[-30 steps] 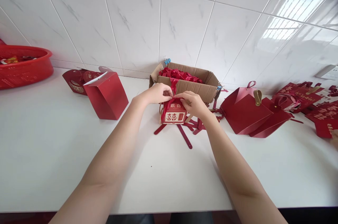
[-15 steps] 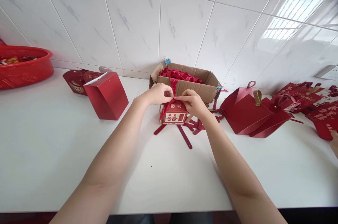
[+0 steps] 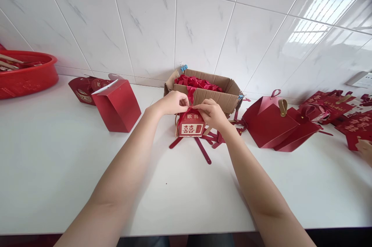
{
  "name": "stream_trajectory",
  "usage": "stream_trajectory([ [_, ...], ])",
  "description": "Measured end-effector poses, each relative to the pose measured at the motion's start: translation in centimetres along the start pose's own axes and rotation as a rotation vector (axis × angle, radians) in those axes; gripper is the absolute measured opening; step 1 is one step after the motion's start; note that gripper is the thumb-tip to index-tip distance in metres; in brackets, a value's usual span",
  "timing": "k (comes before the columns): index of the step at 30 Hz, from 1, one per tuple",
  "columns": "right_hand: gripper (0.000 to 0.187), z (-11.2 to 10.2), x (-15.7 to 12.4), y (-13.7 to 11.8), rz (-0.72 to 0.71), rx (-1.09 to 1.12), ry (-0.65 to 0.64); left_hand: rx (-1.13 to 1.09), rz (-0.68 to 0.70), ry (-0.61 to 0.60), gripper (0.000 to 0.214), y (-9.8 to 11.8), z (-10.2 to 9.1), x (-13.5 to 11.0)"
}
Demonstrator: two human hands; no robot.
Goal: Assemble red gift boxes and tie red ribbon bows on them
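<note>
A small red gift box (image 3: 192, 130) with a cream label and Chinese characters stands upright in front of a cardboard carton. Red satin ribbon (image 3: 190, 92) meets at the top of the box. There my left hand (image 3: 175, 102) pinches the ribbon from the left, thumb and fingers together. Opposite it, my right hand (image 3: 212, 113) pinches at the same spot, fingertips pressed close to the ribbon's crossing. The fingers partly hide the crossing. A twisted cord (image 3: 176, 127) hangs at the box's left side.
Behind is the carton (image 3: 223, 100), full of red ribbon, with blue clips. Dark red straps (image 3: 203, 151) lie around the box. Red boxes (image 3: 117, 105) stand left, more red boxes (image 3: 270, 123) right. A red basket (image 3: 31, 78) is far left; another person's hand (image 3: 364, 150) shows far right.
My hands stay at the box top, with the right fingers more bent. The ribbon end over the box front has drawn up leftward. Pale sticks now show in the basket. The other person's hand moved left.
</note>
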State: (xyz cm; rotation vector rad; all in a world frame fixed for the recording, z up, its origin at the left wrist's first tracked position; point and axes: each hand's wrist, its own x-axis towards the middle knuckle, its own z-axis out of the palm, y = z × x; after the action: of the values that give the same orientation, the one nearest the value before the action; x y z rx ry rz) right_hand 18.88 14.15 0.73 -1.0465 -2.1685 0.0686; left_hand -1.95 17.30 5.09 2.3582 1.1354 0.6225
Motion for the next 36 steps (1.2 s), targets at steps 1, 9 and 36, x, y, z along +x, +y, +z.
stream_trajectory([
  [1,0.035,-0.1,0.0,0.0,0.004,-0.006,-0.002,-0.005,-0.004,-0.001,0.010,0.0,0.0,0.0],
  [9,0.037,-0.5,-0.1,0.0,0.029,-0.015,-0.034,-0.028,-0.051,0.004,0.011,-0.5,-0.4,-0.3],
  [36,0.019,-0.5,-0.1,-0.2,-0.082,0.086,0.007,-0.057,-0.050,-0.063,0.022,-0.4,0.2,0.1],
])
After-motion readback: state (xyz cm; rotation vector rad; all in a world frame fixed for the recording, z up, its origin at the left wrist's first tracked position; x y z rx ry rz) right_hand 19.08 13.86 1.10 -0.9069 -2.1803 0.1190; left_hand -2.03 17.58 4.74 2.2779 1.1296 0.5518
